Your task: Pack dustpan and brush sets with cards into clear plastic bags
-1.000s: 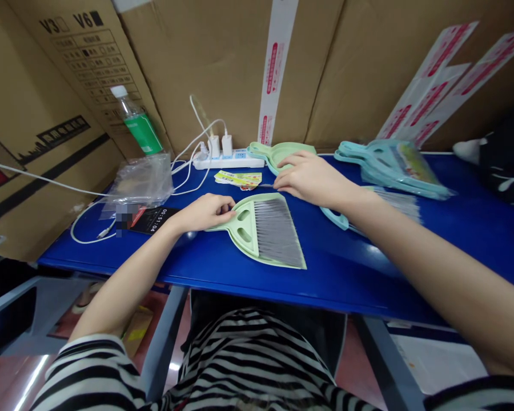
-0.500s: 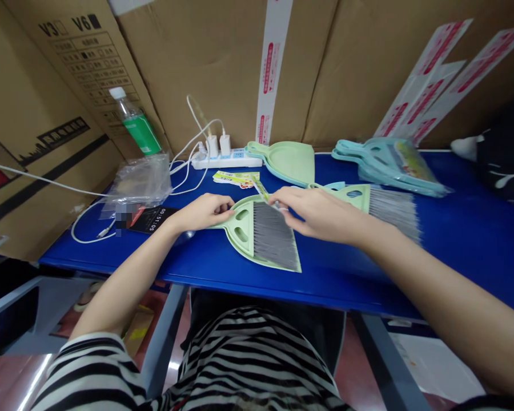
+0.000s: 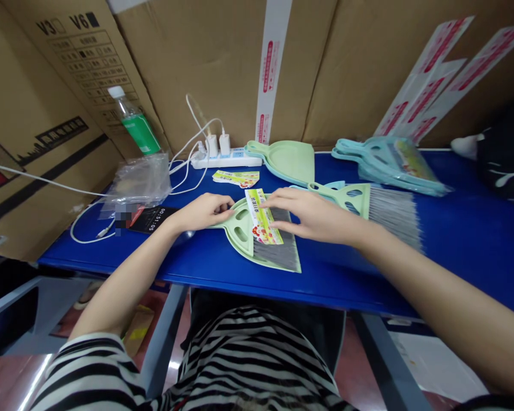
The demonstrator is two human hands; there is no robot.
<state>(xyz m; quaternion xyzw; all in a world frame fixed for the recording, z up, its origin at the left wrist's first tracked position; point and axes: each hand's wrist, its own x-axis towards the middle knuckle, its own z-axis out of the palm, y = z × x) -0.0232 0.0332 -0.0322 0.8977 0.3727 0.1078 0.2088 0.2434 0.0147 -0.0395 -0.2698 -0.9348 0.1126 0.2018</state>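
A light green hand broom [image 3: 242,233] with grey bristles lies in a matching green dustpan [image 3: 261,264], near the table's front edge. My left hand [image 3: 208,211] is closed around their handles, which it mostly hides. Across the bristles lies a yellow-green printed label card [image 3: 263,220] with red flowers at its lower end. My right hand [image 3: 300,214] is over the card, thumb and fingers apart, their tips at its right side. To the right, another green hand broom [image 3: 360,200] lies with a blue one partly under it.
More label cards [image 3: 236,178] lie by a power strip [image 3: 227,158] with chargers and cables. Behind are stacked dustpans [image 3: 289,160] and bagged blue sets [image 3: 389,162]. Left are plastic bags [image 3: 141,180], a bottle [image 3: 139,128] and a phone [image 3: 152,220]. Cardboard [image 3: 223,63] walls the back.
The label card has turned from edge-on to flat across the bristles, its printed face up. My right hand's fingers have spread from a pinch. My left hand stays put.
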